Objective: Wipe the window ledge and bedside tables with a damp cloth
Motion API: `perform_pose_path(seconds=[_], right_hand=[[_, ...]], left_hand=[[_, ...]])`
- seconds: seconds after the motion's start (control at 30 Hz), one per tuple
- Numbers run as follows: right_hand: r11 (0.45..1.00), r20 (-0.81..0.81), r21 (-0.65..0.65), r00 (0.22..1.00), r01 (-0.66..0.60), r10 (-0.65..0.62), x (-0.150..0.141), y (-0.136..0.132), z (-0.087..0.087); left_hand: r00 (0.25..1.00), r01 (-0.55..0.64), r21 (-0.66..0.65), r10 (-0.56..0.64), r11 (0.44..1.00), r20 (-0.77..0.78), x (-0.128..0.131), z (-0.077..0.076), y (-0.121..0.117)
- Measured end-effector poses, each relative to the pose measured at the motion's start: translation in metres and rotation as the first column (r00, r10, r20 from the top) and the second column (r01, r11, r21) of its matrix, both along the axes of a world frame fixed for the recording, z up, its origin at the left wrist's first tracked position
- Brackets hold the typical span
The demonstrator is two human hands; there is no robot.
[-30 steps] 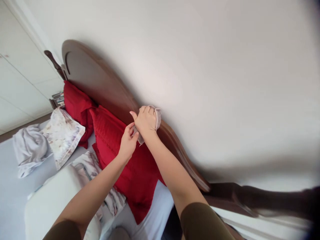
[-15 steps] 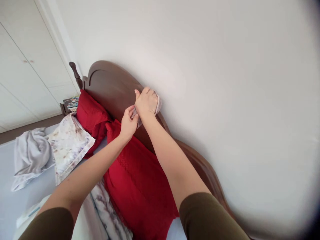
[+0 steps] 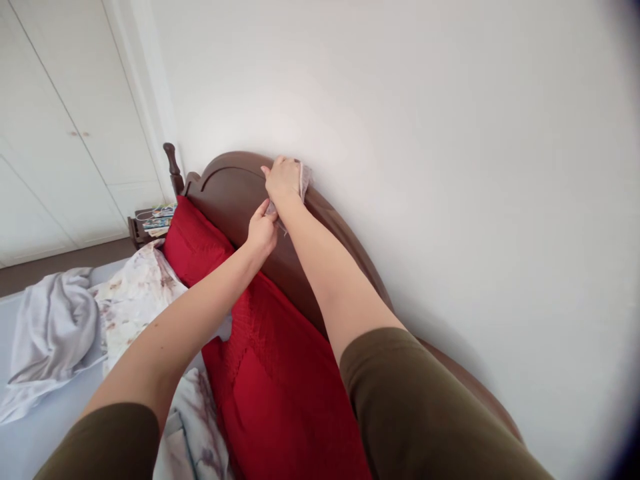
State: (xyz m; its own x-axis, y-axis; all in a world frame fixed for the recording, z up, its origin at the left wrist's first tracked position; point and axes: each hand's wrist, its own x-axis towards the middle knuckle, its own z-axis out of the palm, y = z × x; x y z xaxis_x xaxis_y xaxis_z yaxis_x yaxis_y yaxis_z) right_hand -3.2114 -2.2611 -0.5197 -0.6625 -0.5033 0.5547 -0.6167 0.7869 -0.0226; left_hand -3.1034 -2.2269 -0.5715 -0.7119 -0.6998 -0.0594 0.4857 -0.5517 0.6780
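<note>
So the right hand (image 3: pixel 283 181) is up on the top edge of a dark wooden headboard (image 3: pixel 240 193), its grip closed around a pale pink cloth (image 3: pixel 304 180). The cloth bunches out past the knuckles and sits right on the wood. The left hand (image 3: pixel 263 233) is just below, in a narrow pinch on the cloth's lower end, as far as I can tell. Both arms come out of olive sleeves (image 3: pixel 425 400).

The headboard is smooth brown wood with a soft sheen, a carved curve near the top and a turned post (image 3: pixel 173 167) at the far end. Red pillows (image 3: pixel 280 380) lean against it, with a floral pillow (image 3: pixel 135 300) beside them and a crumpled grey blanket (image 3: pixel 50 333) on the pale sheet (image 3: pixel 50 427).

As for the room: white wall (image 3: pixel 450 200) behind the bed, white wardrobe doors (image 3: pixel 65 120) off to the side, a small nightstand (image 3: pixel 135 230) piled with papers or magazines, and a strip of brown floor (image 3: pixel 60 277).
</note>
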Motion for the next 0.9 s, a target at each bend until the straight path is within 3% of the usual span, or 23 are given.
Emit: perform_pose_path(seconds=[0.23, 0.33, 0.43, 0.57, 0.67, 0.77, 0.9], right_hand=[[0.986, -0.108, 0.128, 0.986, -0.111, 0.125, 0.000, -0.024, 0.004], [0.969, -0.096, 0.172, 0.975, -0.180, 0.198, 0.008, -0.016, 0.010], [0.982, -0.046, 0.115, 0.987, -0.147, 0.153, 0.021, 0.004, 0.010], [0.999, -0.040, -0.022, 0.998, -0.049, 0.048, 0.043, 0.054, 0.001], [0.997, -0.041, -0.067, 0.999, -0.024, 0.022, 0.063, 0.105, -0.010], [0.996, -0.016, -0.080, 0.999, 0.042, -0.043, 0.087, 0.167, -0.028], [0.990, 0.055, -0.061, 0.991, 0.126, -0.123, 0.123, 0.261, -0.073]], left_hand=[[0.999, 0.046, -0.051, -0.044, 0.998, 0.030, -0.001, -0.014, -0.019], [0.997, 0.047, -0.075, -0.042, 0.996, 0.066, 0.009, -0.009, -0.012], [0.994, 0.041, -0.096, -0.031, 0.995, 0.108, 0.024, -0.004, 0.001], [0.980, 0.092, -0.124, -0.067, 0.988, 0.190, 0.045, -0.006, 0.032], [0.966, 0.144, -0.122, -0.112, 0.982, 0.233, 0.060, -0.016, 0.068], [0.948, 0.206, -0.124, -0.167, 0.971, 0.272, 0.077, -0.036, 0.111], [0.920, 0.287, -0.152, -0.228, 0.946, 0.320, 0.106, -0.075, 0.178]])
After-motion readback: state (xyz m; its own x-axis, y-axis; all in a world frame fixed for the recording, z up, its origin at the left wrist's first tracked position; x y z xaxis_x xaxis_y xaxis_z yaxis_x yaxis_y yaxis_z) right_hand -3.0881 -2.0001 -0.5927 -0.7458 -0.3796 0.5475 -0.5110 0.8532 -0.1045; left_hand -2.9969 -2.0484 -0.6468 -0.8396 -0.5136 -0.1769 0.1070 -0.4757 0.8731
